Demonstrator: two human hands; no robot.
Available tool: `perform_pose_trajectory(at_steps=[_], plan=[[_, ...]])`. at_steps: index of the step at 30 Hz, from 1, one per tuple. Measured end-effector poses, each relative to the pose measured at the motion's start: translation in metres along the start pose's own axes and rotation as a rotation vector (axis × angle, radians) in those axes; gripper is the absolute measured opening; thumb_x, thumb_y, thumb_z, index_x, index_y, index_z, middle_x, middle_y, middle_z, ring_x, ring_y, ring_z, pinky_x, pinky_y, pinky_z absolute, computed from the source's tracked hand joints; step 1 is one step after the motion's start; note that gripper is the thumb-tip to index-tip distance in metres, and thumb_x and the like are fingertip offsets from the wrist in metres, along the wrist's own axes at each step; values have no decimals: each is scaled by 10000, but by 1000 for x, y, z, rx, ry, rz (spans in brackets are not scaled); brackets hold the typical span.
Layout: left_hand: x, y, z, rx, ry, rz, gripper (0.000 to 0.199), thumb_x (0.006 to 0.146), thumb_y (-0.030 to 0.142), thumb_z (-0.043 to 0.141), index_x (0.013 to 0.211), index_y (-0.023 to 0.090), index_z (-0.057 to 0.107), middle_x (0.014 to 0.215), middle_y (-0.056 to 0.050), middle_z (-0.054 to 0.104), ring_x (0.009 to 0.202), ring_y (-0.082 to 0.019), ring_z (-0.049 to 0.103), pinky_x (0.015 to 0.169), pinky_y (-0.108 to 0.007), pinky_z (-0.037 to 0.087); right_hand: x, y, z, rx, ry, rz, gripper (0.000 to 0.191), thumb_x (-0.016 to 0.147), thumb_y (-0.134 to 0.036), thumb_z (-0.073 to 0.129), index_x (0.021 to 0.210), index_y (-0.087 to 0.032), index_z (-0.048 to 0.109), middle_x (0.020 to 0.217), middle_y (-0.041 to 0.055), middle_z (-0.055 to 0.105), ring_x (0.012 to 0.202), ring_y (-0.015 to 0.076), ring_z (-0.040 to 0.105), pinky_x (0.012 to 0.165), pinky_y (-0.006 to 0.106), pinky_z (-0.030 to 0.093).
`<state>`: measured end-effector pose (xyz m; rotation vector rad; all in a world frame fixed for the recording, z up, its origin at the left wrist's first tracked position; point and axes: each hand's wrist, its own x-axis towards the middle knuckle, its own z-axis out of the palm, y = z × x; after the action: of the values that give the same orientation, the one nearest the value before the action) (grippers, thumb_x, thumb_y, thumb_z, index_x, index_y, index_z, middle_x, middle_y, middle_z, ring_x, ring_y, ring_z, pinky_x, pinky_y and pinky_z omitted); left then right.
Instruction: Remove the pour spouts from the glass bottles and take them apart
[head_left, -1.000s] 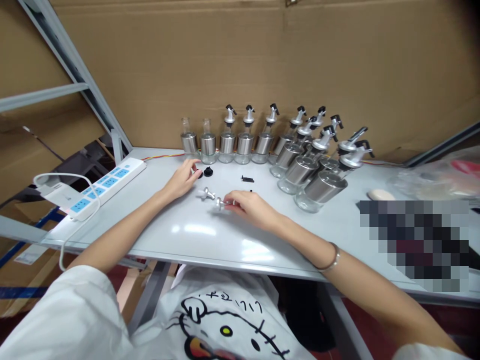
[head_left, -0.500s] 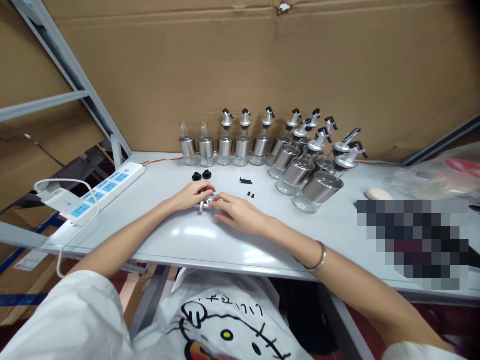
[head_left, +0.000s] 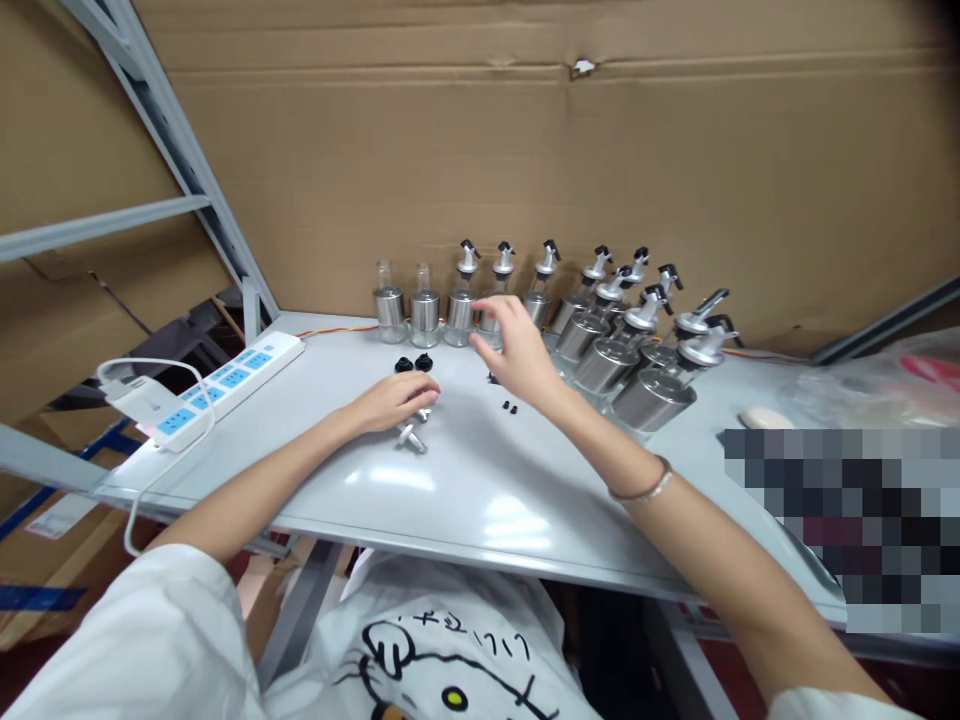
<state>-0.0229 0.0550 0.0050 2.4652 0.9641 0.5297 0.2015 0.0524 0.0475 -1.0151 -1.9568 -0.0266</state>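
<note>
My left hand (head_left: 401, 398) rests low over the table, fingers curved beside small silver metal pieces (head_left: 412, 438); whether its fingertips grip one of them is hidden. Raised above the table, my right hand (head_left: 516, 345) has its thumb and fingers apart with nothing between them, in front of the steel-banded glass bottles. Two black stoppers (head_left: 414, 364) lie just beyond my left hand. Two tiny black parts (head_left: 510, 408) lie below my right wrist. The thin black pieces behind them are mostly covered by my right hand.
Several glass bottles (head_left: 655, 400) with silver pour spouts stand at the back and right. Two bottles without spouts (head_left: 390, 312) stand at the left end. A power strip (head_left: 232, 380) with a white cable lies left. A pale oval object (head_left: 765, 418) and plastic bag (head_left: 885, 375) are right.
My right hand has lifted off the silver pieces and moved up and right towards the bottles, its fingers parting. My left hand stays near the pieces, which show more now. The view has shifted slightly.
</note>
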Motion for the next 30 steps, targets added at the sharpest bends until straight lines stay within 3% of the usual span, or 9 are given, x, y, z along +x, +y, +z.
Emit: perform_pose_trajectory(at_steps=[5,9,12,18,24,30], plan=[[-4,0,-2,6,-22,111,378,927,455,393,1077,167,586,1049,-105,621,959,-215,573,892,-322,424,44,33,14,-135,-18,82,466,809,-153,514,1273,-149,471,1300,188,475,1236,333,441,1030,550,378],[-7,5,-4,18,-59,235,447,902,512,417,1101,145,580,1048,-132,621,977,-243,560,901,-344,404,71,55,29,-140,-35,82,612,832,-135,484,1417,-166,304,1487,180,278,1419,306,233,1135,557,254],[-9,11,-6,89,-92,258,487,858,562,469,1089,154,600,1057,-137,629,978,-269,557,919,-381,370,83,62,41,-118,-34,113,642,858,-160,481,1453,-179,239,1533,169,198,1451,302,157,1149,576,209],[-13,22,-8,138,-167,251,557,824,619,489,1122,159,589,1095,-137,625,1004,-284,542,925,-397,357,87,58,63,-105,-80,168,558,859,-147,498,1397,-178,353,1552,166,160,1421,314,249,1140,540,251],[-12,22,-3,215,-183,246,466,826,539,524,1069,147,592,1044,-112,640,949,-247,565,905,-379,369,86,53,76,-71,34,242,276,889,-234,493,1162,-199,513,1520,147,233,1329,340,390,1055,544,359],[-12,20,-2,227,-172,275,391,851,488,499,1024,151,594,987,-90,653,909,-216,588,908,-372,358,81,45,77,-41,114,277,166,934,-213,398,1039,-181,523,1358,155,353,1192,254,478,1028,469,395]])
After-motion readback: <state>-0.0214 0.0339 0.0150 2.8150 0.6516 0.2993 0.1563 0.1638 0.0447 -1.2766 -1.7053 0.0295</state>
